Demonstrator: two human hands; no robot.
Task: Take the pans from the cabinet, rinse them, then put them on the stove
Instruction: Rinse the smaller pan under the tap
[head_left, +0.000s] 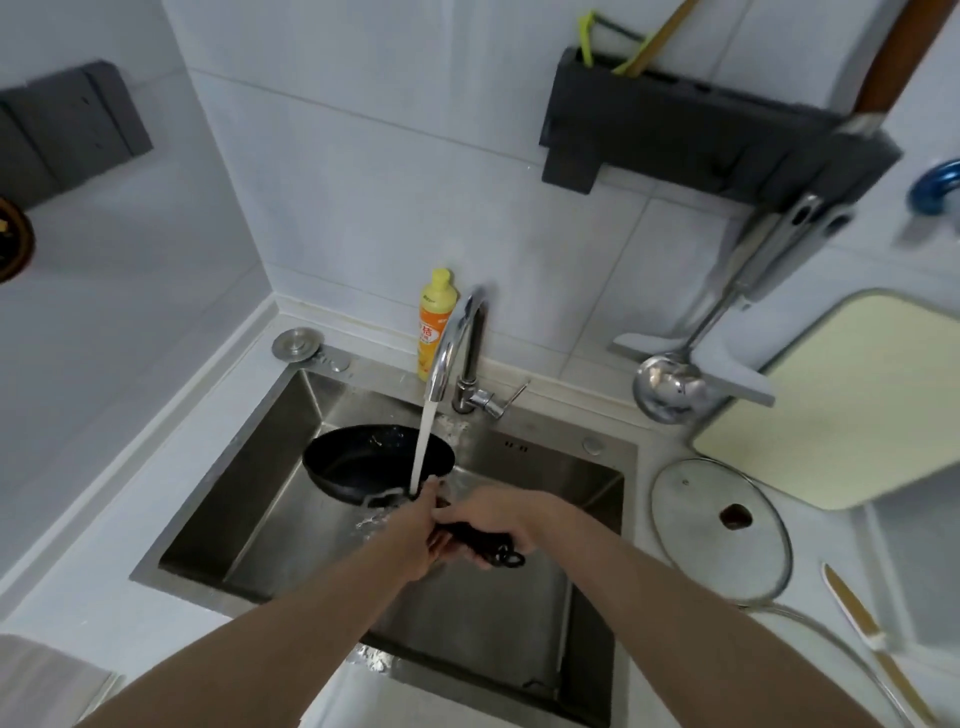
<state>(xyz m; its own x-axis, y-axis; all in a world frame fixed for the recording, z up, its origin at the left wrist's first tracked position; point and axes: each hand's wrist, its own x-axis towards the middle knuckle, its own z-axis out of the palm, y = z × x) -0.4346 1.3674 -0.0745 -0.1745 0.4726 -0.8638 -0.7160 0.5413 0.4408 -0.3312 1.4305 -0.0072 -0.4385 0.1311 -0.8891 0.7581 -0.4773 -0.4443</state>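
Observation:
A small black frying pan (371, 460) hangs tilted over the steel sink (249, 467). Water runs from the chrome faucet (457, 343) and lands near the joint of pan and handle, splashing there. My right hand (496, 519) is closed around the black handle, whose hanging loop sticks out below my palm. My left hand (415, 530) also grips the handle, closer to the pan, with its fingers under the stream. The handle's middle is hidden by both hands.
A yellow dish soap bottle (435, 322) stands behind the faucet. On the right counter lie a glass lid (717, 530), a pale cutting board (852, 400) and a knife (867, 629). A dark wall rack (701, 130) holds a ladle (670, 384) above the counter.

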